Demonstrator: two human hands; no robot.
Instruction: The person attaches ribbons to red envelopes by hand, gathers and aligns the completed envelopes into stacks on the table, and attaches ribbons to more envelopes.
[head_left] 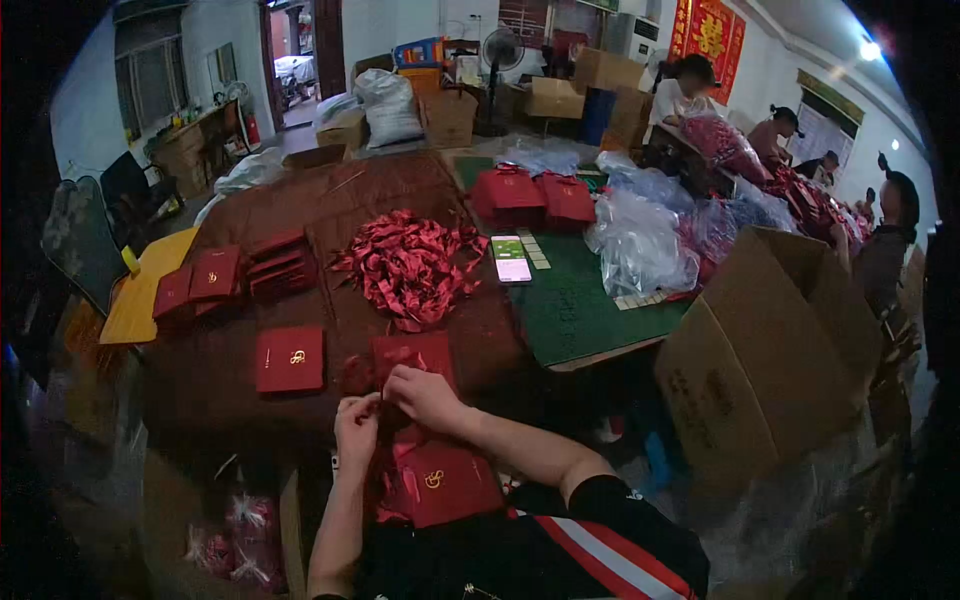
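Slanting slightly, a red bag (458,487) lies lengthwise left-to-right.

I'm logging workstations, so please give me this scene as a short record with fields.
Hands: left hand and right hand close together, fingers bent; what is in either grip is too small to tell
Just beyond right hand: red bag
Nearest the body: gold-marked bag
Brown cloth: ribbon pile, single bag, stacked bags
Green mat: phone, more red bags
Right side: open cardboard box
Background: other people, fan
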